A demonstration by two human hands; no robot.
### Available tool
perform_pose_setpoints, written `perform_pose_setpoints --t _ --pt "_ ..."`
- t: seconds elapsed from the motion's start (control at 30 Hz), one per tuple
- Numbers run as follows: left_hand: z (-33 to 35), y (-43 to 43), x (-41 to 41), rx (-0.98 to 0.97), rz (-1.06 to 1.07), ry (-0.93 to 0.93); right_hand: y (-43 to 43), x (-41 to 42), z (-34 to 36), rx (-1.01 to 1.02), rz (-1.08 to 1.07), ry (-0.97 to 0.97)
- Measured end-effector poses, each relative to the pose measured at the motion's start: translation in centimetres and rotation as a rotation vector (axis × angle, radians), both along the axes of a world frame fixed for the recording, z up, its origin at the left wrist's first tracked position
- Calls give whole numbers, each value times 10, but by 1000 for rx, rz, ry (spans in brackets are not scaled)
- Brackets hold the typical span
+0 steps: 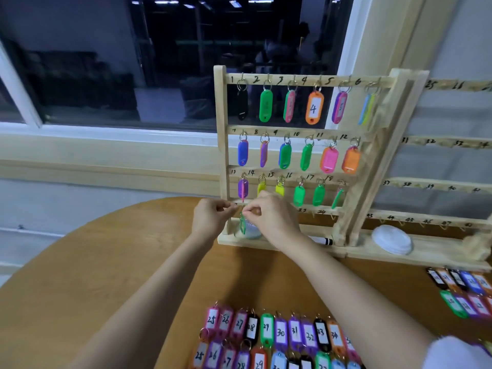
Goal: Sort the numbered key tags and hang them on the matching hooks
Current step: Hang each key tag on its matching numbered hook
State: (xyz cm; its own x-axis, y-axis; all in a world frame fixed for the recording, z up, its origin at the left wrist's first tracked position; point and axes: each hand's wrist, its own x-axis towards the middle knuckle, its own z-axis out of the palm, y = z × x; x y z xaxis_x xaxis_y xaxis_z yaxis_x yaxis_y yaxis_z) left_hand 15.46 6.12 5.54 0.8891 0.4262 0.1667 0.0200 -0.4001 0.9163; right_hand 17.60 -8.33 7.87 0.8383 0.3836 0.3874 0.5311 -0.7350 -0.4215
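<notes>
A green key tag (242, 224) at the bottom rail.
My right hand (271, 217) pinches its ring under the lowest row of the wooden rack (221, 115); my left hand (211, 218) is pinched just beside, on what I cannot tell.

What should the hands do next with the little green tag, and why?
Probably hang the green tag on the first hook of the bottom row, then let go. The left hand and right hand both pinch its top at that bar of the rack, it dangles below, and the three rows above look full. The hook is hidden behind the hands.
</notes>
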Motion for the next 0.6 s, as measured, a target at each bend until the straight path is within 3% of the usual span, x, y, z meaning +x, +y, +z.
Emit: perform_pose_setpoints --t 0.33,0.6 --pt "-12 6 15 -65 -22 -26 18 18 -6 62 -83 -158" --pt "-17 7 12 46 1 43 18 20 -13 -88 -110 -198"
